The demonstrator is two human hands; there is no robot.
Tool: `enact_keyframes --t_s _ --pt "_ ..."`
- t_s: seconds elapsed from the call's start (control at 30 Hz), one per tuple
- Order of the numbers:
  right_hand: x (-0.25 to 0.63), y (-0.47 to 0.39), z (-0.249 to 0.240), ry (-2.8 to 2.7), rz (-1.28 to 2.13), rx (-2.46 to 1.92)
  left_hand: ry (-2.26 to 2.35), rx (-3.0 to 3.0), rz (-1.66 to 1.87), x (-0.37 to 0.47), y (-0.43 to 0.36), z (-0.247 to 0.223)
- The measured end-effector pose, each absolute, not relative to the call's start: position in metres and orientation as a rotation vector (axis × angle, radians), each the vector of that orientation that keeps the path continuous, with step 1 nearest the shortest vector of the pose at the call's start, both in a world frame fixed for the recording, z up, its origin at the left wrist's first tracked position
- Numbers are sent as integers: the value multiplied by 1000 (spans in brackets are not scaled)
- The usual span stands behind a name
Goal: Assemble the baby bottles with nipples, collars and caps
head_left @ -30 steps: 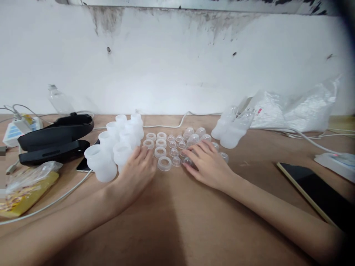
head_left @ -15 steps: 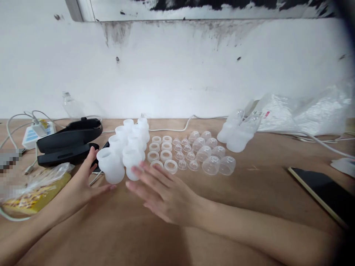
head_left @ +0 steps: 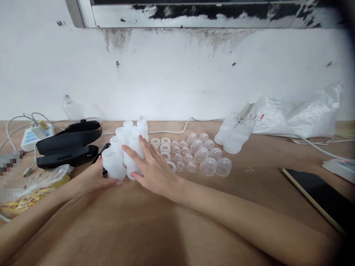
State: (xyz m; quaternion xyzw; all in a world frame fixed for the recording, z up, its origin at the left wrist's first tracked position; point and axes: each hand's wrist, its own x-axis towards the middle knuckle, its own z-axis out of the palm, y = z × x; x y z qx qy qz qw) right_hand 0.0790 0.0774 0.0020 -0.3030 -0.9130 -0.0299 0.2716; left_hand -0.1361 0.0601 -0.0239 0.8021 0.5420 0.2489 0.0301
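Two rows of frosted white baby bottle bodies stand upright, open at the top, left of centre. My left hand is cupped round the front left bottle, thumb across its lower front, the other fingers mostly hidden along its left side. Against the right side of the rows, my right hand lies with fingers spread, touching the front right bottle. Beside it are white collar rings, some hidden behind the hand. Further right sit clear teats and clear dome caps, also in rows.
Two assembled bottles stand at the back right, before white-filled plastic bags. A phone-like dark slab lies at right. On the left are a black case, a power strip and a yellow snack bag. A cable runs along the wall.
Both hands have moved in against the bottle rows: the left closes round the front left bottle, and the right has gone forward to touch the right row. The view has shifted slightly.
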Motion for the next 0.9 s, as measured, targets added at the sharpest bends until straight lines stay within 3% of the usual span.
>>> enact_keyframes --t_s 0.07,0.63,0.77,0.9 --pt "79 80 1 -2459 -94 -826 1526 2401 631 -138 60 -17" --pt "75 90 3 -2444 -68 -910 1499 2145 494 -125 75 2" --pt "79 88 11 -2326 197 -853 1441 2054 553 -127 72 5" --pt "85 120 37 -1890 723 -901 1347 1433 1143 -136 80 17"
